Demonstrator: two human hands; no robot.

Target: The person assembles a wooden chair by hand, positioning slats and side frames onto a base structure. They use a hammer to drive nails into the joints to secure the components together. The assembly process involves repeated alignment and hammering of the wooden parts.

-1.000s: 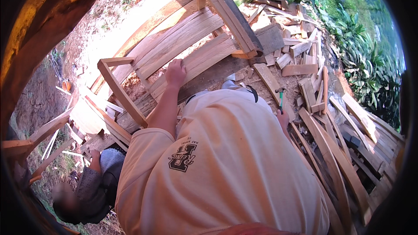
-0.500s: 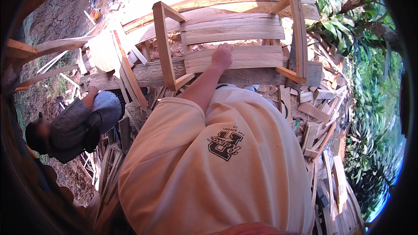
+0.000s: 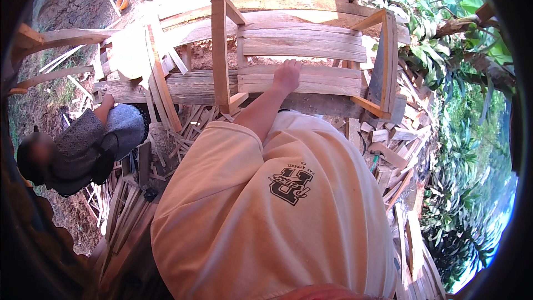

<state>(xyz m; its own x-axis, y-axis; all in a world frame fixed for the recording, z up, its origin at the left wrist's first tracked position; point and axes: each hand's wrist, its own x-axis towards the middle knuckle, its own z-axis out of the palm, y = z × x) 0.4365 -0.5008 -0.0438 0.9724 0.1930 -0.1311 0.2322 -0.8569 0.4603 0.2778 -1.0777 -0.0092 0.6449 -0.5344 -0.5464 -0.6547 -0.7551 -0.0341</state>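
A slatted wooden frame [image 3: 302, 50], like a small bench or chair with squared end frames, lies across a thick weathered beam [image 3: 194, 86]. My left hand [image 3: 287, 76] rests on its nearer wooden slat [image 3: 327, 79], fingers curled over the far edge at the gap between the slats. My left arm reaches up from the sleeve of my light shirt. My right hand is out of sight. A dark, flat, tapering piece [image 3: 375, 72] stands by the right end frame.
At the left sits another person [image 3: 83, 144] in grey, a hand on the beam's end. Wood offcuts [image 3: 402, 133] cover the ground at the right, with a green-handled hammer [image 3: 376, 159] among them. Stacked strips [image 3: 125, 211] lie lower left. Leafy plants [image 3: 461, 150] border the right.
The view has shifted a little, so the wooden frame appears slightly farther right and lower. My left hand keeps its place on the slat.
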